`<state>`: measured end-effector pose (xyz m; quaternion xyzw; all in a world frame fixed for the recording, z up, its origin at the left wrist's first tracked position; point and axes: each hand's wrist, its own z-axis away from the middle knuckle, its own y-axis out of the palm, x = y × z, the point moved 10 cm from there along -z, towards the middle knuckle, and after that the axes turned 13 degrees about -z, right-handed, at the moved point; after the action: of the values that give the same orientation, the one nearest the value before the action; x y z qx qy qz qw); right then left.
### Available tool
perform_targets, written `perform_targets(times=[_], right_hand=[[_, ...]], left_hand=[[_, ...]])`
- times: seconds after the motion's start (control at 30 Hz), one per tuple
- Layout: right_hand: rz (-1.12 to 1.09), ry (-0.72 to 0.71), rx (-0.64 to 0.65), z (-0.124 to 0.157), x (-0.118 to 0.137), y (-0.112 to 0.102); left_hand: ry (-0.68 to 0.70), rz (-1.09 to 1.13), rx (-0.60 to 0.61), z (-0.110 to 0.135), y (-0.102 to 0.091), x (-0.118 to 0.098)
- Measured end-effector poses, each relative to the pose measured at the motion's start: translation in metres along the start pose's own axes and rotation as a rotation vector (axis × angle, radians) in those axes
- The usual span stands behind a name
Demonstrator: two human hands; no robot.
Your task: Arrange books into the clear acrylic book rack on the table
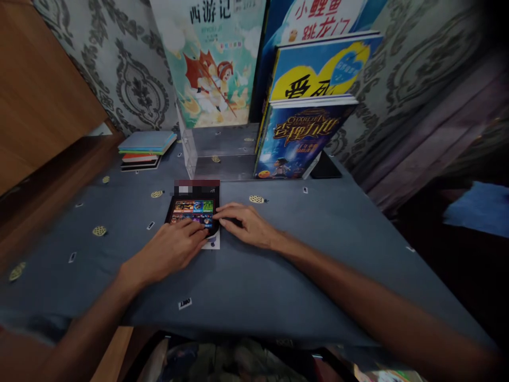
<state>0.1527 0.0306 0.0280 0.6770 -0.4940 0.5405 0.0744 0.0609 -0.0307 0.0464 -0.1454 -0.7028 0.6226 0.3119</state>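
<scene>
Along the near edge of the blue-grey cloth-covered tabletop (pixel 254 297), the left forearm (pixel 87 329) and right forearm (pixel 358 289) are reaching inward from opposite sides, converging on one small object. The left hand (pixel 167 252) is lying partly open over the lower part of a dark handheld tablet (pixel 193 211), with its fingers slightly spread and resting on the screen. The right hand (pixel 246 225) is coming in from the right, nearly flat, with its fingertips (pixel 221 210) touching the tablet's right edge. Neither hand is clearly closed, and the view does not show whether either one has a firm hold.

The tablet is lying near the middle of the tabletop, showing a colourful grid of tiles, with a blurred maroon strip along its far end. A white card (pixel 211 243) is sticking out beneath it, just beside the right hand. Printed lotus-pod motifs (pixel 256 199) and small labels are scattered across the cloth.

Farther back, a stack of notebooks (pixel 145 150) is sitting near the far left corner, beside a clear acrylic stand (pixel 194 154). Picture books (pixel 304 138) are leaning upright along the far edge, against a damask wallpaper (pixel 135 79).
</scene>
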Motion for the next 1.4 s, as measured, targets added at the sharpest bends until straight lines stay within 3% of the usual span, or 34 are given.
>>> perform_targets(times=[0.33,0.57,0.63,0.7,0.83,0.9,1.13,1.4], right_hand=[[-0.099,0.010,-0.022,0.001,0.006,0.000],[-0.007,-0.128,0.028,0.003,0.024,0.004],[0.026,-0.166,0.038,0.003,0.029,0.005],[0.051,-0.179,0.045,0.003,0.031,0.006],[0.058,-0.182,0.038,0.002,0.032,0.006],[0.063,-0.178,0.033,0.002,0.031,0.005],[0.073,-0.179,0.046,0.001,0.029,0.008],[0.244,-0.142,0.097,-0.004,0.015,0.017]], left_hand=[[0.014,-0.037,0.024,-0.001,0.006,-0.006],[0.026,-0.009,0.004,0.001,0.003,-0.003],[0.008,0.077,0.006,-0.002,0.004,0.014],[-0.092,0.151,-0.004,-0.008,0.010,0.046],[-0.497,0.105,0.004,-0.018,0.033,0.130],[-0.582,0.098,-0.006,-0.025,0.044,0.150],[-0.640,0.116,-0.121,-0.038,0.063,0.155],[-0.674,0.487,-0.302,-0.030,0.070,0.176]])
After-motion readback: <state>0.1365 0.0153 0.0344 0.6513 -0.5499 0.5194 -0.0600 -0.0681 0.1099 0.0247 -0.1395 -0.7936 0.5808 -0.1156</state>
